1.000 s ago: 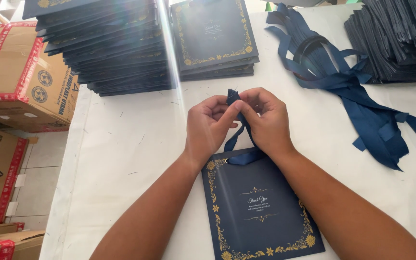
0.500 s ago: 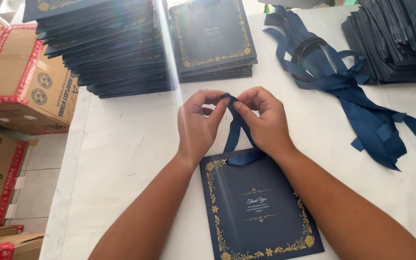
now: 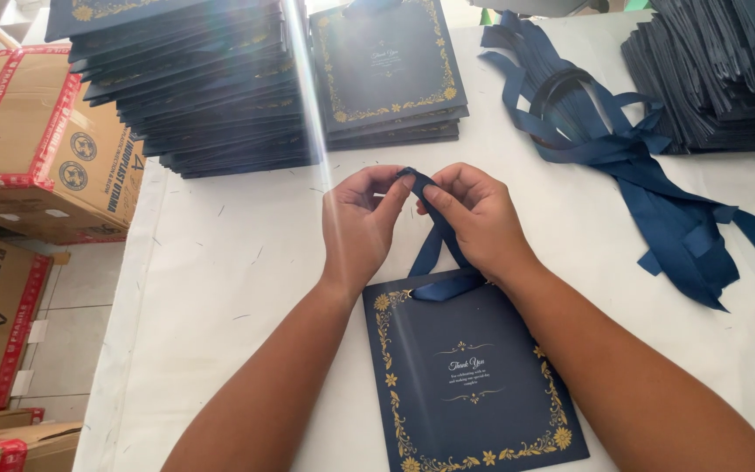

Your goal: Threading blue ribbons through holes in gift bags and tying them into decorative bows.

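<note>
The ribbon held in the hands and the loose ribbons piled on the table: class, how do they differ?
The held ribbon is single, threaded into the paper bag and pinched by both hands; the loose ribbons lie piled, unattached, untouched. Both are dark blue.

Bright daylight, sharp focus; pale flare streak down stacked bags [image 3: 194, 96] (upper centre), soft shadows

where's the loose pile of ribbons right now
In the head view the ribbon pile lies on the white table, up and right of the right hand, beside the right-hand stack of bags.
</note>
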